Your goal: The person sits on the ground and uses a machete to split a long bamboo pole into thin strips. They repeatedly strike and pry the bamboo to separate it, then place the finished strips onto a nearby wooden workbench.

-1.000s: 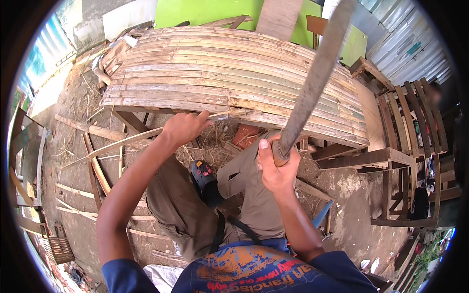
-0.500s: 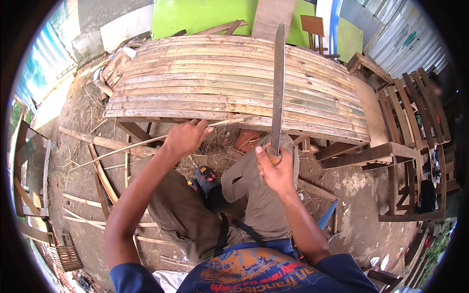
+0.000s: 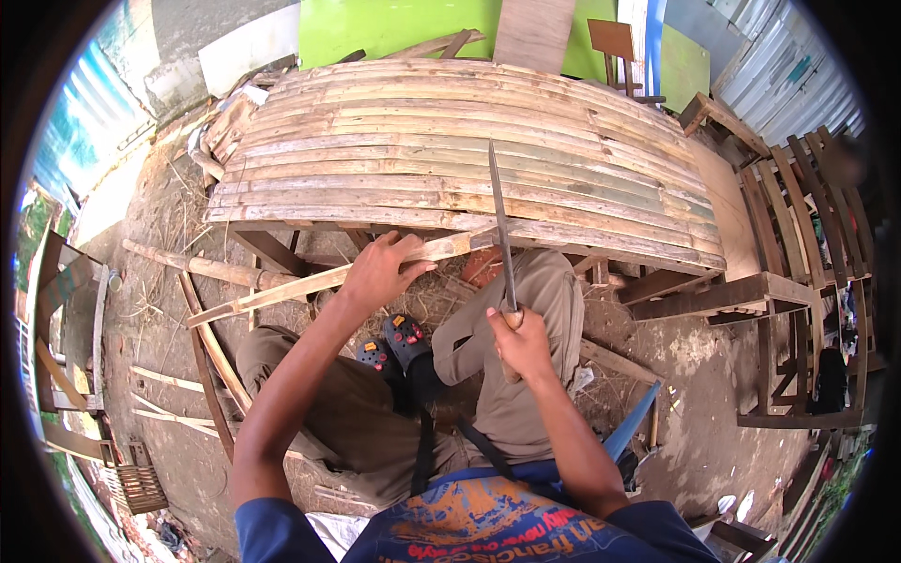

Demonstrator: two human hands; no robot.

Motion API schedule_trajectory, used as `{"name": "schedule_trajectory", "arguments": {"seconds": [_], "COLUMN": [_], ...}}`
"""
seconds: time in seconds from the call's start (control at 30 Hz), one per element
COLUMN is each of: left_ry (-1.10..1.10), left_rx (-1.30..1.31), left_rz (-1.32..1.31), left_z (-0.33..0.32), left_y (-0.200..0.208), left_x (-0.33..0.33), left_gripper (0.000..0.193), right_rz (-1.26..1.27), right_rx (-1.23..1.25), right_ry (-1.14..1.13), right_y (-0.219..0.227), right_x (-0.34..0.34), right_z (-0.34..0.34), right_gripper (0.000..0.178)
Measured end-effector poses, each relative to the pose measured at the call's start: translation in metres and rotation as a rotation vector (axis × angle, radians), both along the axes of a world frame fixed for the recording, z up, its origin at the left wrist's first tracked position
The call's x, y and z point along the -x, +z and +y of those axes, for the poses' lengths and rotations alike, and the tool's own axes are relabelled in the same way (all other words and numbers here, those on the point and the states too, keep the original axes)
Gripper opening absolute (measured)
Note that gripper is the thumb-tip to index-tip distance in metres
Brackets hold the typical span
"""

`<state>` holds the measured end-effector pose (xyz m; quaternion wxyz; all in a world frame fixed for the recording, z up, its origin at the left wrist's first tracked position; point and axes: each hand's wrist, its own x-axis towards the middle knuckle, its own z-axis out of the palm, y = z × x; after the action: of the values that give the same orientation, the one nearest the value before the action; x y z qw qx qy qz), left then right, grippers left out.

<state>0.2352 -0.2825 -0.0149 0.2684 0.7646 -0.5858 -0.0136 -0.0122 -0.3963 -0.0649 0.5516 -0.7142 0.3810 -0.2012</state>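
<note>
My left hand (image 3: 383, 270) is closed around a long split bamboo strip (image 3: 282, 294), which runs from the lower left up to the near edge of a bamboo-slat table (image 3: 394, 169). In my right hand (image 3: 522, 345) is the wooden handle of a machete, its long narrow blade (image 3: 500, 216) pointing away from me over the table. The blade passes right beside the strip's far end; whether they touch, I cannot tell. The thumb and fingers of my right hand wrap the handle above my right thigh.
Bamboo poles (image 3: 202, 266) and several loose strips (image 3: 169, 379) lie on the dirt floor at left. A wooden bench (image 3: 723, 298) and a slatted rack (image 3: 798, 216) stand at right. A blue piece (image 3: 631, 422) sits beside my right leg. Green panels (image 3: 394, 28) lean behind the table.
The machete has come down and left from its raised position to the strip's far end. The strip now shows its broad face instead of a thin edge. My left hand shifted slightly right.
</note>
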Motion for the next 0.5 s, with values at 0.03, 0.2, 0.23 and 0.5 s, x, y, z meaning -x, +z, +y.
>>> {"name": "schedule_trajectory", "arguments": {"seconds": [0.03,0.2,0.23,0.5], "left_ry": [-0.001,-0.001,0.009,0.0], "left_rx": [-0.051,-0.139,-0.184,-0.395], "left_rz": [0.022,0.043,0.006,-0.168], "left_z": [0.0,-0.002,-0.003,-0.015], "left_y": [0.004,0.023,0.027,0.067], "left_x": [-0.002,-0.007,-0.008,-0.003], "left_gripper": [0.039,0.036,0.037,0.035], "right_rz": [0.006,0.042,0.05,0.049], "right_rx": [-0.002,0.018,0.036,0.134], "right_ry": [0.008,0.023,0.023,-0.016], "right_y": [-0.001,0.002,0.004,0.013], "right_x": [0.001,0.0,0.0,0.002], "right_z": [0.001,0.002,0.003,0.009], "right_gripper": [0.031,0.029,0.029,0.032]}}
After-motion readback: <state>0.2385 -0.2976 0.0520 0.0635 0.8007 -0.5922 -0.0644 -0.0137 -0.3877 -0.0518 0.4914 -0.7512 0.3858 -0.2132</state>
